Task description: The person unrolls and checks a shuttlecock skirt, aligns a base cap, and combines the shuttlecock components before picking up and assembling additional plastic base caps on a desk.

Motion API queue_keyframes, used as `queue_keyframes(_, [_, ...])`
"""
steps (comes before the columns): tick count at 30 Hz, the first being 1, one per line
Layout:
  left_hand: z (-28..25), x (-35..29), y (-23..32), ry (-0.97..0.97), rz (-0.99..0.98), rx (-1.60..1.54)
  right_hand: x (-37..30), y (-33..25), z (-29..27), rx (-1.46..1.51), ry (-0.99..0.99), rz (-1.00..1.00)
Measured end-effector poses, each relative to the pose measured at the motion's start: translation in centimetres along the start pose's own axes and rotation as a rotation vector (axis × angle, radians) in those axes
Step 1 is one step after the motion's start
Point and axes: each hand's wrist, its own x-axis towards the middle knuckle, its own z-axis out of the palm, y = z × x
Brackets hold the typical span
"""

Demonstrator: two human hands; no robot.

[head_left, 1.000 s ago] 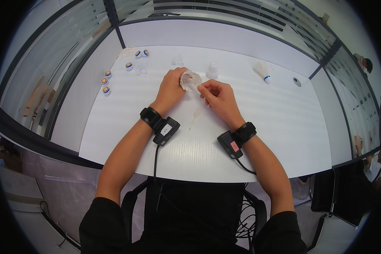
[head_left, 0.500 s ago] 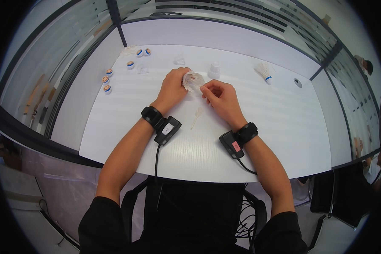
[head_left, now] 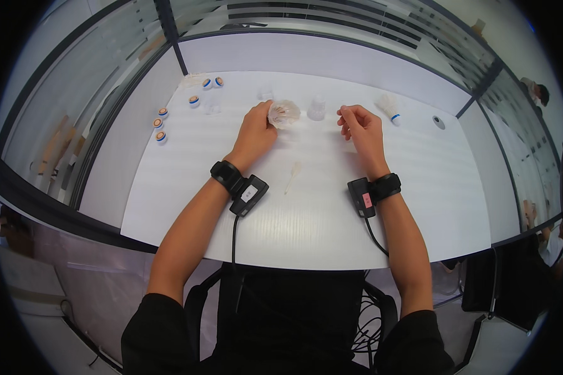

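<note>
My left hand (head_left: 258,132) is closed on a whitish feather shuttlecock skirt (head_left: 284,115), its flared opening turned toward me. To the right, my right hand (head_left: 363,128) hovers over the table with loosely curled, parted fingers; nothing shows in it. Between the hands and farther back stands a translucent plastic cup-like piece (head_left: 317,109). A single loose feather (head_left: 293,177) lies nearer to me on the white table (head_left: 281,225). Beyond my right hand rests a whole shuttlecock (head_left: 390,107) with a blue band round its base.
Several cork bases with blue bands (head_left: 158,124) stand at the left and far left. Faint clear plastic pieces (head_left: 212,105) lie close to them, and a pale feather pile (head_left: 194,80) sits in the far corner. Low partitions (head_left: 331,56) bound the table; a cable grommet (head_left: 439,122) is at right.
My right hand has moved off the feather skirt to the right. My left hand keeps hold of the skirt, which has tilted slightly.
</note>
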Motion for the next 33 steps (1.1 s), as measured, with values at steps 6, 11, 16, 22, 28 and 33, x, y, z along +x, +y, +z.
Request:
queue_keyframes(6, [0.2, 0.0, -0.1, 0.017, -0.011, -0.054, 0.2, 0.5, -1.2, -0.215, -0.185, 0.011])
queue_keyframes(11, [-0.1, -0.2, 0.3, -0.031, 0.023, 0.01, -1.8, -2.6, 1.0, -0.385, -0.615, -0.083])
queue_keyframes(16, [-0.1, 0.0, 0.3, -0.05, 0.011, 0.102, -4.4, -4.9, 3.2, -0.618, -0.725, -0.228])
queue_keyframes(22, [-0.3, 0.0, 0.0, -0.06, -0.051, 0.079, -5.7, -6.6, 3.9, -0.686, -0.722, -0.294])
queue_keyframes(28, [-0.1, -0.2, 0.8, -0.021, -0.009, 0.113, -6.2, -6.1, 4.3, -0.756, -0.714, -0.352])
queue_keyframes(33, [-0.2, -0.3, 1.4, -0.028, 0.015, 0.116, -6.2, -5.2, 4.3, -0.711, -0.672, -0.384])
